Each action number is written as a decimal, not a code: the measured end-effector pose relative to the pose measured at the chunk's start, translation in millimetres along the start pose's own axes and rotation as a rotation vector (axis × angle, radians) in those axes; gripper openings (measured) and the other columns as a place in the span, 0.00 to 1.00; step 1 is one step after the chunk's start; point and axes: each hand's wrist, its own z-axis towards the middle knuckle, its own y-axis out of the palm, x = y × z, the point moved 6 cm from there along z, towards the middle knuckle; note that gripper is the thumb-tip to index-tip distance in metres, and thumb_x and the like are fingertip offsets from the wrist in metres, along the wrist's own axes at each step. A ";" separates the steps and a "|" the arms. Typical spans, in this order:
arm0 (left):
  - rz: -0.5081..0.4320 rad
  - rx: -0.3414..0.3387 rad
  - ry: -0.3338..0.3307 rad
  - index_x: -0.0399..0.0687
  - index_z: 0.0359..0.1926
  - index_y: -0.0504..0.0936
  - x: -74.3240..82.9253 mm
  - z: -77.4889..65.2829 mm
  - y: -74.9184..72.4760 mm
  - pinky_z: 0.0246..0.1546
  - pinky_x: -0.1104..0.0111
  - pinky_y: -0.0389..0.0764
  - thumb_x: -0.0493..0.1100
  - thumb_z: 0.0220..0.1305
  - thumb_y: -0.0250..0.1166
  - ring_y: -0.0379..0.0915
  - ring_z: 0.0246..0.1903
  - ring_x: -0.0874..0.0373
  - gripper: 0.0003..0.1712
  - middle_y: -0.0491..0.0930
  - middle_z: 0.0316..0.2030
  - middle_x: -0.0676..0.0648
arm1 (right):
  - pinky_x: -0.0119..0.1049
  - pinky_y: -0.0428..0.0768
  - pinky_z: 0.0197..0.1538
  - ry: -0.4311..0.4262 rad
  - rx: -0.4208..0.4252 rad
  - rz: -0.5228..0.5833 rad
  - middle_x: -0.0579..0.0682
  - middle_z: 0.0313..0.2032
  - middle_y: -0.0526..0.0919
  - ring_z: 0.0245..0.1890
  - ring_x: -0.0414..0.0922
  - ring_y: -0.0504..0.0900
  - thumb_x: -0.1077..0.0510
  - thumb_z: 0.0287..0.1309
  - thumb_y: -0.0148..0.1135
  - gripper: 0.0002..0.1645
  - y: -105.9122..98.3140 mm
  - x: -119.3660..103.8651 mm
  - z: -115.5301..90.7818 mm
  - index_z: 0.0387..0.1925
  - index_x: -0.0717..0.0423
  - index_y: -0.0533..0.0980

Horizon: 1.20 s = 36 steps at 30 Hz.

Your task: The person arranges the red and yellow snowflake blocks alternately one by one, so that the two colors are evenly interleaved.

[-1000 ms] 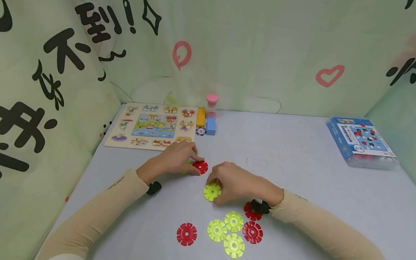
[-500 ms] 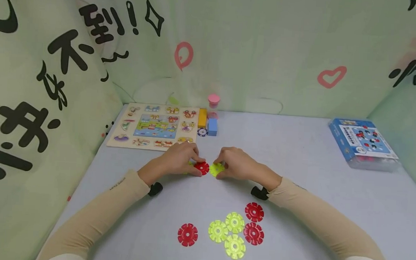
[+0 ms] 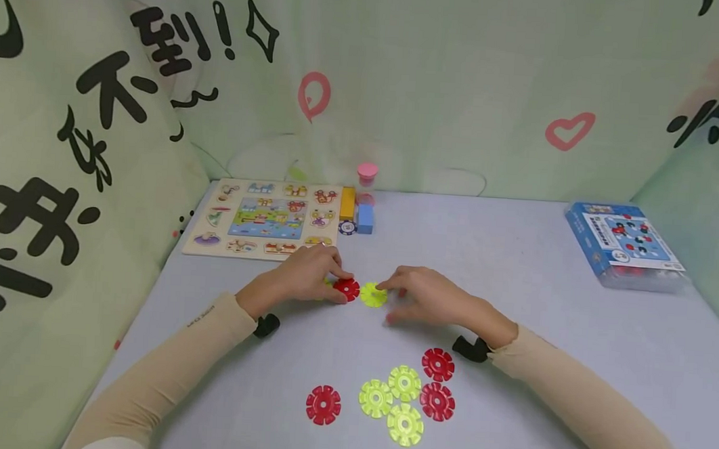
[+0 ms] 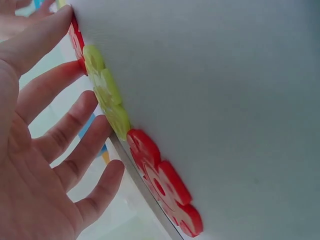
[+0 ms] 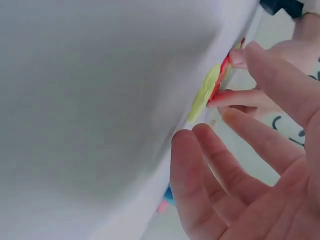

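Note:
In the head view my left hand pinches a red notched plastic disc between thumb and index finger; the other fingers are spread. Behind those fingers, the left wrist view shows a yellow-green disc and another red disc, lined up flat on the table. To the right of the pinched disc lies a yellow-green disc, its edge right at the red one. My right hand has thumb and fingers apart around nothing, its index fingertip overlapping that disc's right edge in the head view.
Nearer me lie several loose discs: yellow-green ones, two red ones beside them, and a red disc on the left. A wooden picture board, blue block and pink-topped timer stand behind; a blue box sits back right.
My right hand brought the yellow-green disc up beside the red disc, laid it down, then let go and drew back to the right. The left hand stays in place.

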 end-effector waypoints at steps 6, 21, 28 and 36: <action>-0.027 -0.026 -0.006 0.65 0.55 0.80 0.5 2.7 0.8 0.36 0.71 0.69 0.64 0.50 0.68 0.67 0.41 0.65 0.30 0.78 0.43 0.57 | 0.33 0.77 0.44 0.013 -0.031 0.035 0.38 0.45 0.79 0.43 0.38 0.76 0.43 0.46 0.72 0.30 7.8 7.3 -64.4 0.53 0.44 0.79; 0.062 0.000 0.050 0.70 0.56 0.78 30.9 15.0 6.1 0.44 0.60 0.67 0.68 0.48 0.68 0.68 0.43 0.60 0.32 0.76 0.44 0.55 | 0.32 0.78 0.44 0.070 0.051 -0.080 0.35 0.44 0.74 0.43 0.33 0.70 0.46 0.41 0.75 0.25 19.4 0.4 -108.7 0.44 0.41 0.78; 0.031 -0.003 0.094 0.67 0.59 0.76 42.7 18.9 6.3 0.37 0.68 0.68 0.64 0.50 0.68 0.68 0.42 0.61 0.33 0.76 0.45 0.54 | 0.27 0.75 0.37 0.037 -0.003 -0.023 0.35 0.42 0.76 0.38 0.33 0.71 0.53 0.45 0.73 0.31 18.4 -5.9 -110.5 0.55 0.39 0.77; 0.005 -0.033 0.101 0.67 0.57 0.78 44.9 21.8 6.2 0.38 0.69 0.68 0.62 0.50 0.70 0.67 0.43 0.60 0.31 0.76 0.45 0.53 | 0.30 0.77 0.46 0.004 -0.072 -0.033 0.35 0.42 0.73 0.44 0.34 0.70 0.49 0.43 0.74 0.26 21.9 -3.0 -107.1 0.49 0.39 0.78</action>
